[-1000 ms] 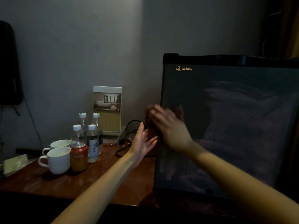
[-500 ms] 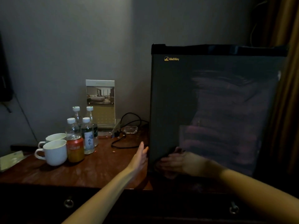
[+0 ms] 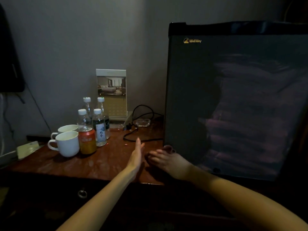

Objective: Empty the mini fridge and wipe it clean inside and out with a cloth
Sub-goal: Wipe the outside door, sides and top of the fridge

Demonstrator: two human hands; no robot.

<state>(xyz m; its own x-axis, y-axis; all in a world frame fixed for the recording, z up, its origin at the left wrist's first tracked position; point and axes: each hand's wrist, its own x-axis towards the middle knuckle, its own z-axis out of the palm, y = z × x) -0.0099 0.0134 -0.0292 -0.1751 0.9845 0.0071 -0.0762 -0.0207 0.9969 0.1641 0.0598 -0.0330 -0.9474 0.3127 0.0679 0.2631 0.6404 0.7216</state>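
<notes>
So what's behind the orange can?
Four white-capped water bottles stand behind the orange can. The can covers the lower part of one bottle, so its bottom cannot be seen.

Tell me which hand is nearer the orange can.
Left. The left hand is right of the can; the right hand is farther right, at the fridge's bottom corner.

Cups (image 3: 67, 144) left of fridge (image 3: 233, 100)

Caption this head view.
Right hand presses a dark cloth against the lower left corner of the black mini fridge; open left hand hovers over the reddish wooden table.
</notes>
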